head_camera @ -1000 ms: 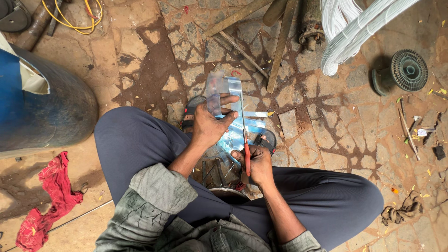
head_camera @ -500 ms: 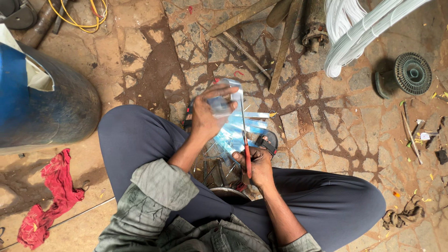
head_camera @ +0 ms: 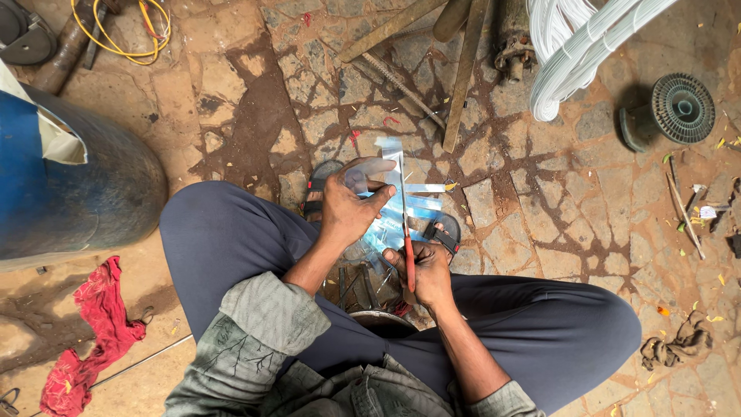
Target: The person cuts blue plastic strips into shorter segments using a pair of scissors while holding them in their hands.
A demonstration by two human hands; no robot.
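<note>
Tight quarters between the knees: the left hand [head_camera: 347, 208] and right hand [head_camera: 424, 270] work hemmed in by both thighs, with sandals [head_camera: 448, 232] and clear plastic strips [head_camera: 409, 208] crowding the stone floor [head_camera: 255, 100] just ahead. Beyond them, wooden bars [head_camera: 463, 77] block the forward path, and white cable coils [head_camera: 571, 54] bar the upper right. The blue drum [head_camera: 69, 185] walls off the left. Open floor lies forward-left, and again right of the knee, near the black spool [head_camera: 679, 108].

One head-worn view looks steeply down, close over the lap (sole view) and stone floor [head_camera: 255, 116].
</note>
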